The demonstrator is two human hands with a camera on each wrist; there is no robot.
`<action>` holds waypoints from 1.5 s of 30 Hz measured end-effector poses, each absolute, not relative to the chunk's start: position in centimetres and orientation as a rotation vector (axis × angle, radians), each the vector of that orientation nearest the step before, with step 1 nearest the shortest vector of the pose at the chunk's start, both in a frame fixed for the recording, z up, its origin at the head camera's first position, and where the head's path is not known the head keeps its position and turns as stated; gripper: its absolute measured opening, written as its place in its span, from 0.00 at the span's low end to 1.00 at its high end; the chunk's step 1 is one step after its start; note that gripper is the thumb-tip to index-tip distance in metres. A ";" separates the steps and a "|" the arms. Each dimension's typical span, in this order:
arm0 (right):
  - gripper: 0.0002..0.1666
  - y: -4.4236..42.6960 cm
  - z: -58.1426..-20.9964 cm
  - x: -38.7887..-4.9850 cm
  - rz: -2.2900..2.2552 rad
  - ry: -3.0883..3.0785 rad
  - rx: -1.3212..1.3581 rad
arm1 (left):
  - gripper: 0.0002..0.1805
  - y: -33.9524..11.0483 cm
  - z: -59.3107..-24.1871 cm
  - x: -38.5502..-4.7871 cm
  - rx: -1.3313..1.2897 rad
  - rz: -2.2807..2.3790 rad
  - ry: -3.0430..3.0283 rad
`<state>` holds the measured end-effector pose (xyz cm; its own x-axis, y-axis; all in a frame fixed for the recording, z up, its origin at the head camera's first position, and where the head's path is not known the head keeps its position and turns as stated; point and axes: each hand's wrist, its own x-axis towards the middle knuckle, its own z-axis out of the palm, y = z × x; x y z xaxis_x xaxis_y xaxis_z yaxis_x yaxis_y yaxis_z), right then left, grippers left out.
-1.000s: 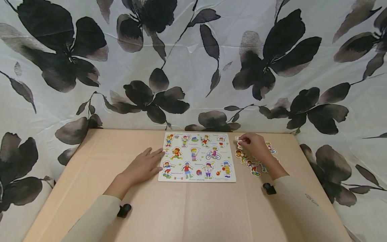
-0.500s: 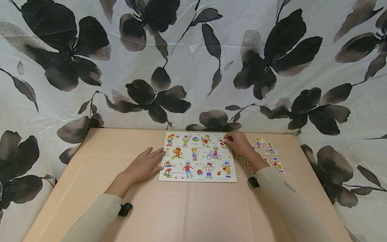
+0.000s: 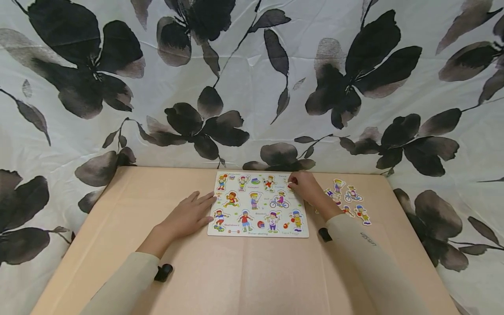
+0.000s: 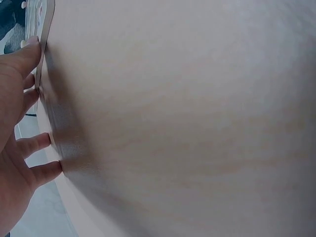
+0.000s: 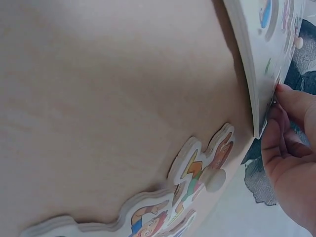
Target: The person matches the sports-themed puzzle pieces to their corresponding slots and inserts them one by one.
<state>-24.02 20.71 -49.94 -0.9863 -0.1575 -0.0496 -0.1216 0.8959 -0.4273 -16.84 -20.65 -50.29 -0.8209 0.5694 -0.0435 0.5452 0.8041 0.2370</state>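
Observation:
A white wooden peg-puzzle board (image 3: 231,212) with pictures of children at sports lies on the table. My left hand (image 3: 188,214) rests at its left edge with fingers spread, and in the left wrist view thumb and fingertips touch the edge and the tabletop. At the board's top right corner, my right hand (image 3: 310,189) pinches a small puzzle piece, mostly hidden beneath the fingers. The right wrist view has thumb and fingers together over the board (image 5: 244,54). Loose pieces lie to the board's right, among them a cyclist (image 3: 353,194) and a ball player (image 3: 362,213).
A pale wood-toned table (image 3: 244,275) carries everything. Behind it hangs a white cloth (image 3: 275,131) printed with dark flowers. Close to the right wrist camera lies a cutout piece with a round wooden knob (image 5: 215,179).
My right hand has moved left from the loose pieces to the board's top right corner, bringing a puzzle piece along. The left hand has stayed at the board's left edge.

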 end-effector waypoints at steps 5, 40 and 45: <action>0.09 20.8 -49.7 -23.8 -0.680 2.968 -0.202 | 0.37 -20.6 -50.3 -16.9 0.879 0.333 2.867; 0.12 29.7 -48.5 -18.2 -0.730 2.963 -0.320 | 0.37 -20.4 -50.1 -16.7 0.860 0.330 2.859; 0.11 29.9 -49.4 -17.9 -0.710 2.929 -0.362 | 0.37 -20.4 -50.2 -16.8 0.864 0.337 2.866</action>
